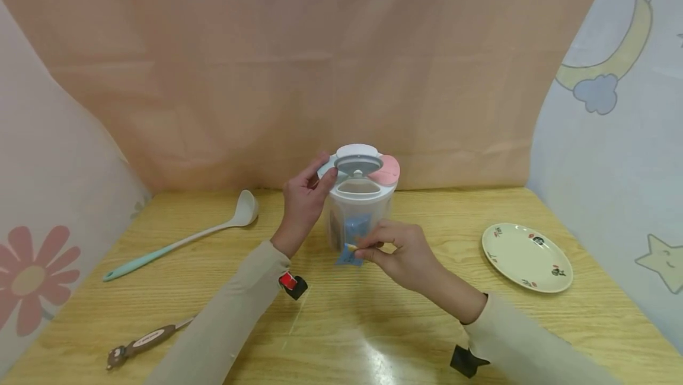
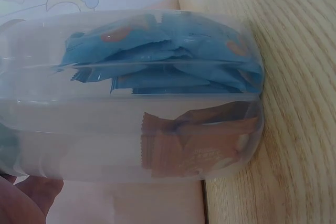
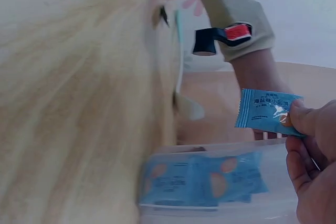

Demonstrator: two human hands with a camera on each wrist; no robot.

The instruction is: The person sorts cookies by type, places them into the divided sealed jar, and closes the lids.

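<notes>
- Head view: left hand (image 1: 302,204) grips the lid edge of one clear container (image 1: 358,202).
- Right hand (image 1: 404,253) pinches one blue packet (image 1: 349,254) just before the container.
- Inside: several blue packets (image 2: 163,59) in one compartment, brown packets (image 2: 197,142) in the next.

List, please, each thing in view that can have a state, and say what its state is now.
Clear snack container: upright on the table, one lid flap raised, blue and brown packets inside.
Left hand: holds the container's lid edge.
Right hand: pinches a blue snack packet, sealed, outside the container.
White ladle: lying flat, untouched.
Plate: flat on the table, nothing on it.
</notes>
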